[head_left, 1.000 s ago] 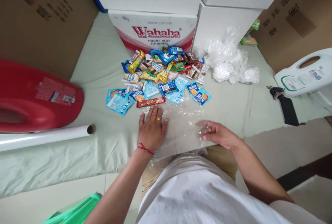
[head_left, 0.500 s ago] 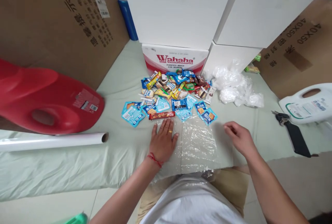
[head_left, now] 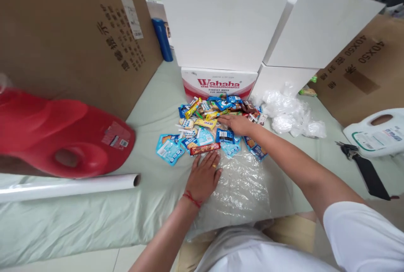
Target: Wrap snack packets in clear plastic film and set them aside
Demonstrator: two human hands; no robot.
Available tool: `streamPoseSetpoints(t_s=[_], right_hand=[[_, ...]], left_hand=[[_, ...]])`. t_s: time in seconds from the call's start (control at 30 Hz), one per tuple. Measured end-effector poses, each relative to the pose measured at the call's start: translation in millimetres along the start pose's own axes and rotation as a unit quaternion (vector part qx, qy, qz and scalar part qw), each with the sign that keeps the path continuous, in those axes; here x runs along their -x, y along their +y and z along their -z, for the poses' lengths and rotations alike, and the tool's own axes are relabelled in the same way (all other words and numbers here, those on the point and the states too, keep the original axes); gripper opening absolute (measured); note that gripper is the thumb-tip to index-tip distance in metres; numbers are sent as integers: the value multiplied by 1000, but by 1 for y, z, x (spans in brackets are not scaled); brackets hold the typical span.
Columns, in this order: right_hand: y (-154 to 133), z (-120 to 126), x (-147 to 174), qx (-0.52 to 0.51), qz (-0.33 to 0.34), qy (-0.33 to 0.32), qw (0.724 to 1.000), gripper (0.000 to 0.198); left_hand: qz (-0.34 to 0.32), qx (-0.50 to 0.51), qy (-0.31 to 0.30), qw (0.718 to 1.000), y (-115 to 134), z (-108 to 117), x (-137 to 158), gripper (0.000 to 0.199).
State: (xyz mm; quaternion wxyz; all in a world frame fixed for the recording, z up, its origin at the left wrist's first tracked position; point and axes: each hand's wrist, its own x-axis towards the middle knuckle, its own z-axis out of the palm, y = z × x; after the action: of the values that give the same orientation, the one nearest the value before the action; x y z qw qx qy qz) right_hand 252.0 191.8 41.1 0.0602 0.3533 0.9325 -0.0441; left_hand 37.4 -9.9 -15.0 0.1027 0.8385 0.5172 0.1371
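Observation:
My left hand (head_left: 203,176) lies flat with its fingers out, on the edge of a clear plastic sheet or bag (head_left: 243,190). Its fingertips are just below a red-wrapped snack bar (head_left: 205,149). My right hand (head_left: 239,124) reaches over the heap of small wrapped snacks, fingers stretched out, their tips by a yellow snack packet (head_left: 212,115). I see nothing held in it. A dark blue snack packet (head_left: 225,136) lies just below that hand. Light blue snack pouches (head_left: 170,151) spread along the heap's near side; my right forearm covers some on the right.
Behind the heap stand a Wahaha carton (head_left: 217,83) and white boxes (head_left: 221,24). Crumpled clear bags (head_left: 284,112) lie to the right, near a white jug (head_left: 375,133) and a black phone-like object (head_left: 372,177). A red jug (head_left: 94,137) and a white roll (head_left: 69,186) are left.
My right hand has moved from the bare cloth right of the plastic, forward and left onto the snack heap. My left hand stays flat on the plastic. The view has shifted a little.

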Motion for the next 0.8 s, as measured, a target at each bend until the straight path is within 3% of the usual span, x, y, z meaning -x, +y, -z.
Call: streamPoseSetpoints(t_s=[0.1, 0.27, 0.5, 0.7, 0.8], right_hand=[[-6, 1, 0, 26, -38, -29, 999, 72], [-13, 11, -2, 59, -121, -40, 990, 60], [-8, 18, -11, 40, -92, -84, 991, 78], [-4, 22, -18, -7, -208, -78, 975, 59], [-9, 22, -28, -50, -278, -63, 957, 62]], left_hand=[[2, 25, -9, 1000, -2, 2, 0, 48], [3, 49, -1, 999, -6, 0, 1, 48], [-4, 52, 2, 999, -6, 2, 1, 46], [-2, 55, 6, 998, -8, 1, 1, 46], [-3, 56, 3, 998, -7, 1, 1, 46]])
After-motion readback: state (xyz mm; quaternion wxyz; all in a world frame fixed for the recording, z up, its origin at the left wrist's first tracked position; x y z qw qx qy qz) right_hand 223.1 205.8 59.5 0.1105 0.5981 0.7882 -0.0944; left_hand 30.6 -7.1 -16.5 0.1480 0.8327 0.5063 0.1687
